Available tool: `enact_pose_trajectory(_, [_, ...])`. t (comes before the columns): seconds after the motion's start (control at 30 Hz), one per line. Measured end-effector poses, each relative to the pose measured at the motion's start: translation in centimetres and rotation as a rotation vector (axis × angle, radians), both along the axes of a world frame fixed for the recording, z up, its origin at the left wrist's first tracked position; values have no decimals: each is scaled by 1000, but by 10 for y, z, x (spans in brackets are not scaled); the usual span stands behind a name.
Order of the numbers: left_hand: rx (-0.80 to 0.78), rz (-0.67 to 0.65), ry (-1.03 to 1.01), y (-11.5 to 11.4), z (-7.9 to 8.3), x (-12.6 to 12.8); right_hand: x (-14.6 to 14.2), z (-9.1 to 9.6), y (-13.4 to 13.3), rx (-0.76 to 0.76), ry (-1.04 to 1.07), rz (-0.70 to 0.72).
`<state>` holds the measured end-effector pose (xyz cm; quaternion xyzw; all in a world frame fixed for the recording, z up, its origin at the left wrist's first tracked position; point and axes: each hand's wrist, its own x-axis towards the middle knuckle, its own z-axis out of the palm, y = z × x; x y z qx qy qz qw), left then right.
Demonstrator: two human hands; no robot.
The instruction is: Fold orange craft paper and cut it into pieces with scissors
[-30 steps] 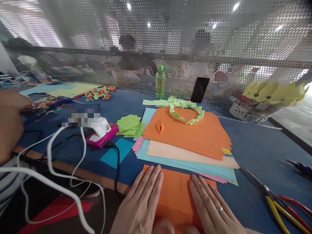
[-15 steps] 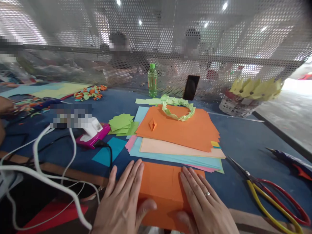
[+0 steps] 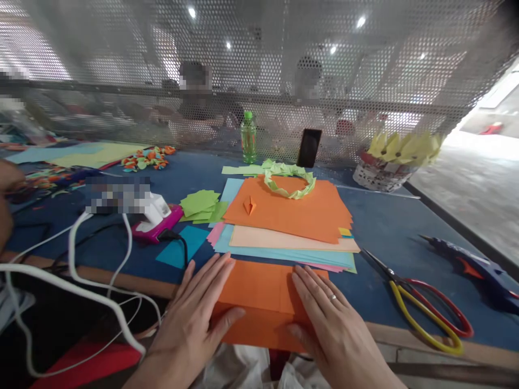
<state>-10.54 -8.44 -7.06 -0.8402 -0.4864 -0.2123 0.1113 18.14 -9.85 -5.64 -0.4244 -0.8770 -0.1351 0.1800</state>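
An orange sheet of paper (image 3: 257,286) lies at the table's front edge, with creases across it. Its near part bends down past the edge. My left hand (image 3: 198,313) rests flat on the sheet's left side, fingers stretched forward and thumb pointing inward. On the right side, my right hand (image 3: 324,313) also lies flat, with a ring on one finger. Just beyond the hands is a pile of coloured paper topped by orange sheets (image 3: 292,210). A small folded orange piece (image 3: 250,205) and a pale green folded-paper ring (image 3: 290,181) sit on that pile.
Scissors (image 3: 405,286) and a blue glue gun (image 3: 466,259) lie at right. To the left are green paper pieces (image 3: 199,205), a magenta power strip (image 3: 156,229) and white cables (image 3: 73,243). A bottle (image 3: 248,140), phone (image 3: 309,147) and basket (image 3: 383,173) stand behind.
The camera view has shifted slightly. Both hands stay flat on the orange sheet, and the part that bends down at the near edge looks shorter from here.
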Motion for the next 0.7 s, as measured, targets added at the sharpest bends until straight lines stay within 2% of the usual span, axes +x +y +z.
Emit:
enact_pose_trajectory(0.17, [26, -45, -45, 6, 4, -2, 5, 5, 0, -68, 49, 20])
enact_pose_trajectory(0.37, [-73, -140, -36, 11, 5, -6, 7, 10, 1, -114, 74, 26])
enact_pose_trajectory(0.5, [-110, -125, -65, 13, 3, -10, 9, 15, 4, -115, 105, 45])
enact_pose_trajectory(0.7, [-50, -171, -138, 22, 4, -13, 13, 21, 6, -151, 161, 63])
